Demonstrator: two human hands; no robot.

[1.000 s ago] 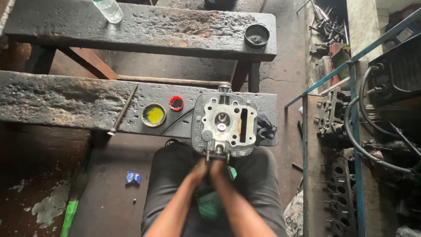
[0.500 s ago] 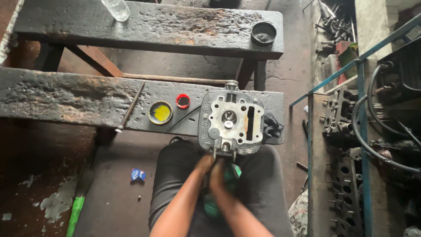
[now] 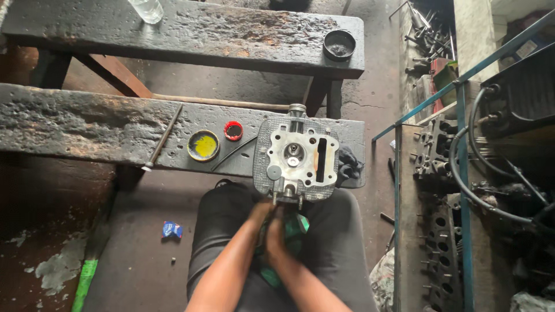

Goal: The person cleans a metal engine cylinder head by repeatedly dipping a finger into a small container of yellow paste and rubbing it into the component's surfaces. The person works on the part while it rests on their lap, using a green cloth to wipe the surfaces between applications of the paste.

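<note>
Two bare hands meet in the head view just below a grey metal engine cylinder head (image 3: 296, 159), which lies flat on a dark, greasy wooden counter (image 3: 87, 124) at its near edge, its pale machined face with round holes and a long slot turned up. The left hand (image 3: 258, 218) and the right hand (image 3: 276, 226) are pressed close together at the near end of the cylinder head, over the person's dark-trousered lap (image 3: 222, 225). Their fingers curl inward near a small metal fitting that juts from the cylinder head's near side, but whether they clench it or only touch it cannot be told, as the fingers hide one another. Under the hands, below the cylinder head, a green cloth (image 3: 292, 231) shows on the lap.

Left of the cylinder head on the same counter sits a small red round cap (image 3: 233, 131), and further left a round tin lid with yellow paste (image 3: 203, 145). A thin black wire (image 3: 231, 157) runs from beside the tin lid toward the cylinder head. Well left of the cylinder head a long thin metal rod (image 3: 162, 138) lies slantwise across the counter. Touching the cylinder head's right side is a black rag (image 3: 348, 162). Beyond the cylinder head, on a second dark counter (image 3: 191, 32), stands a black round tin (image 3: 339, 45), and far to the left a clear plastic bottle (image 3: 144, 9). On the floor left of the lap lies a small blue wrapper (image 3: 171, 230).
</note>
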